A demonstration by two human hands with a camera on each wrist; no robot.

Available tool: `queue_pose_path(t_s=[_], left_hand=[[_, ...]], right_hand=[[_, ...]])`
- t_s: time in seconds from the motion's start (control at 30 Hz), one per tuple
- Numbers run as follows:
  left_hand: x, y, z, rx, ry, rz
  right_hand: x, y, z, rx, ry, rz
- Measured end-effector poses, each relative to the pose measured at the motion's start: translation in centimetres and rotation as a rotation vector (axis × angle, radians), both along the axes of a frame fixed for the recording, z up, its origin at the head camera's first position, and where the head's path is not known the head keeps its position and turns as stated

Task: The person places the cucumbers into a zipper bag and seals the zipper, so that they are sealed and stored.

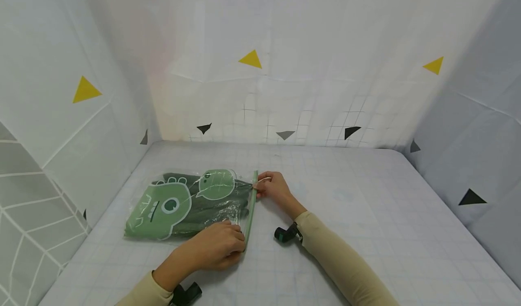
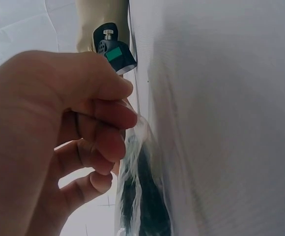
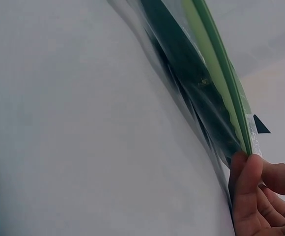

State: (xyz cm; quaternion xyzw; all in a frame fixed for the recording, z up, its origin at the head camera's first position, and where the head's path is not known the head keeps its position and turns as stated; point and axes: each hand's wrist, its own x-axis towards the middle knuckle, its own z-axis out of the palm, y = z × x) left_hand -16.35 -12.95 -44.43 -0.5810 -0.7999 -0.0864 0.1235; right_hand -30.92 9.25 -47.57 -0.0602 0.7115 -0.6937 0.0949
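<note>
A clear zip bag (image 1: pixel 171 206) printed with green cartoon monsters lies flat on the white table, with something dark folded inside. Its green zip strip (image 1: pixel 250 213) runs along the right end. My right hand (image 1: pixel 277 190) pinches the far end of that strip; the right wrist view shows thumb and fingertips at the end of the green zip strip (image 3: pixel 221 64). At the near end, my left hand (image 1: pixel 215 247) has its fingers curled and pinches the bag's corner by the strip. In the left wrist view, thumb and index fingertip meet right beside the clear plastic (image 2: pixel 142 128).
The white table (image 1: pixel 366 215) has a faint grid and extends right of the bag. White fabric walls (image 1: pixel 309 39) with yellow and black triangles stand at the back and sides. A small black device (image 1: pixel 286 233) is strapped at the right wrist, another (image 1: pixel 187 293) at the left.
</note>
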Motion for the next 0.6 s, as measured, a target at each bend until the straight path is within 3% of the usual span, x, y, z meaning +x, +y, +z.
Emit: queue_pose_path(t_s=[0.6], left_hand=[[0.03,-0.13,0.07,-0.012,0.028,0.001]], right_hand=[[-1.04,0.02,0.10,0.019,0.016,-0.036]])
